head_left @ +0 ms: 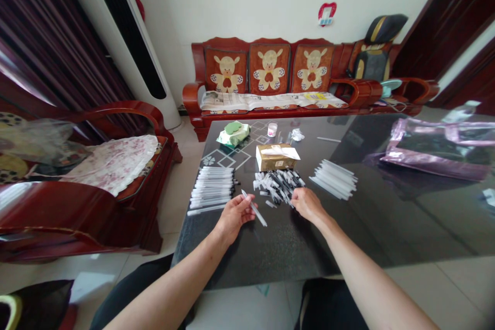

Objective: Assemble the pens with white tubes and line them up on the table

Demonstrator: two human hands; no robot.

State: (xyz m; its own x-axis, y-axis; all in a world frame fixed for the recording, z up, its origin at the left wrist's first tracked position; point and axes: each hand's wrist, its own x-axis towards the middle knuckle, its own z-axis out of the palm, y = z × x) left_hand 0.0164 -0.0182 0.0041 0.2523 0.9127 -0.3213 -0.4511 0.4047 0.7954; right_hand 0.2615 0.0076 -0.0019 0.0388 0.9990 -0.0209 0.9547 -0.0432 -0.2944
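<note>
Between the thumb and fingers of my left hand (236, 212) is a slim white pen (258, 215), slanting down to the right above the table. My right hand (307, 205) has its fingertips pinched at the right edge of a pile of white and black pen caps (275, 184); what they grip, if anything, is hidden. To the left lies a row of pens with dark ends (212, 187). On the right is a stack of plain white pen barrels (334, 179).
A tissue box (266, 160) stands behind the cap pile. Further back are a green wipes pack (233, 135), a small white cup (272, 129), a crumpled tissue (297, 134) and a lone pen (328, 139). A purple clear bag (433, 157) lies right on the dark table (278, 255).
</note>
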